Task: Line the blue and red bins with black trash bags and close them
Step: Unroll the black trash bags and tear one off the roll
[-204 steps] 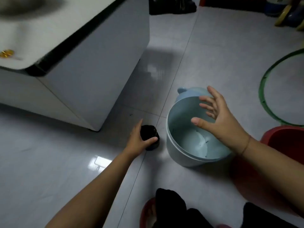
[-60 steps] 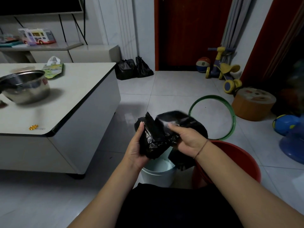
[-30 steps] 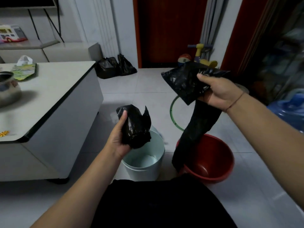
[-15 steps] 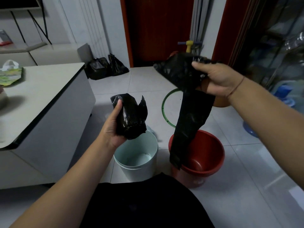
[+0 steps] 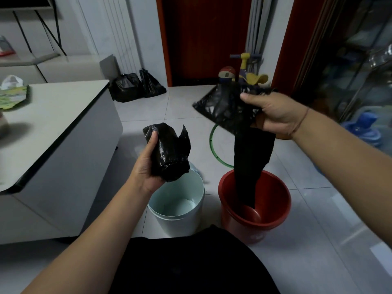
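A glossy black roll of bags (image 5: 169, 153) and a black trash bag (image 5: 244, 132) contrast with the pale blue bin (image 5: 180, 217), the red bin (image 5: 273, 213), a green hoop (image 5: 213, 149), the white tiled floor (image 5: 318, 209) and a black-edged white table (image 5: 63, 128)

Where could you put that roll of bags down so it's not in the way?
Bare room: the near part of the white table, this side of the green packet, and the floor tiles right of the red bin. Crowded: the narrow gap between the blue bin and the red one.
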Demonstrator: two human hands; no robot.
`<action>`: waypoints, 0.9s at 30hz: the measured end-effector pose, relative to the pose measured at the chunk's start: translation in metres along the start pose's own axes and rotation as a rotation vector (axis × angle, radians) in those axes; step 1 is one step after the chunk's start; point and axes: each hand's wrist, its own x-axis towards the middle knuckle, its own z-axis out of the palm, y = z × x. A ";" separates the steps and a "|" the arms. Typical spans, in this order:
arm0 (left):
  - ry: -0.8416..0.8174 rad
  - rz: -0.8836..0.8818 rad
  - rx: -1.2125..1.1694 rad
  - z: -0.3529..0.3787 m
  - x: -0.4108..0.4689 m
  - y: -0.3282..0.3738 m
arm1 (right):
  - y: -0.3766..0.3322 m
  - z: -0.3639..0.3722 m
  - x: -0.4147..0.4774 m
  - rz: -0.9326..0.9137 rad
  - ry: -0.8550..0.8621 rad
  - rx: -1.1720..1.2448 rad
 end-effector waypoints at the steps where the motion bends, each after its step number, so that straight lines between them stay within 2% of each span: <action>1: 0.011 0.004 0.008 0.000 -0.001 0.000 | 0.012 0.000 -0.001 0.022 0.007 -0.003; 10: -0.016 0.020 0.022 -0.006 -0.005 0.004 | 0.156 -0.005 -0.018 0.212 0.085 0.117; 18: -0.017 0.022 0.043 -0.019 -0.003 0.007 | 0.282 0.005 -0.050 0.345 0.131 0.052; 22: -0.045 0.024 0.050 -0.023 -0.002 0.009 | 0.317 0.001 -0.060 0.447 0.161 0.033; 27: -0.077 0.007 0.050 -0.023 -0.001 0.009 | 0.325 -0.010 -0.067 0.530 0.153 0.073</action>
